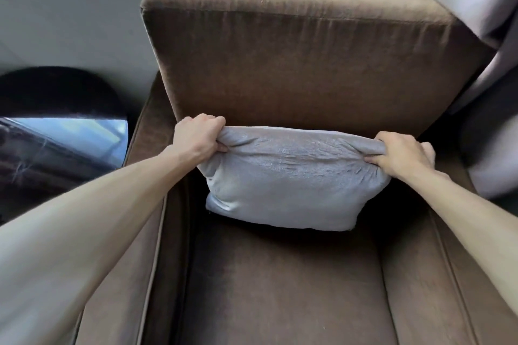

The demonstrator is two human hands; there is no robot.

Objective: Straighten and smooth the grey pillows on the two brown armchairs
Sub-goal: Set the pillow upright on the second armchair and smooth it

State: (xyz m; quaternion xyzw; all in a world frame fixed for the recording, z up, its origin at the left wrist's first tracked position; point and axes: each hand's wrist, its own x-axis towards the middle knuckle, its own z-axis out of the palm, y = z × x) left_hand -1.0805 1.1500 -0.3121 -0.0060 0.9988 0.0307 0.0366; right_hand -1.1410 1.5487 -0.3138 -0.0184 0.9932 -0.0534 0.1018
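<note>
A grey pillow (286, 185) stands on the seat of a brown armchair (294, 45), leaning against the backrest. My left hand (197, 137) grips the pillow's upper left corner, fabric bunched in its fingers. At the upper right corner, my right hand (400, 155) is closed on the fabric in the same way. The cover is wrinkled along the top edge between both hands. Only one armchair is in view.
A round dark glass-topped side table (61, 131) stands to the left of the armchair. Grey curtain fabric (482, 8) hangs at the upper right, reaching down beside the right armrest (454, 288). A grey wall is behind the chair.
</note>
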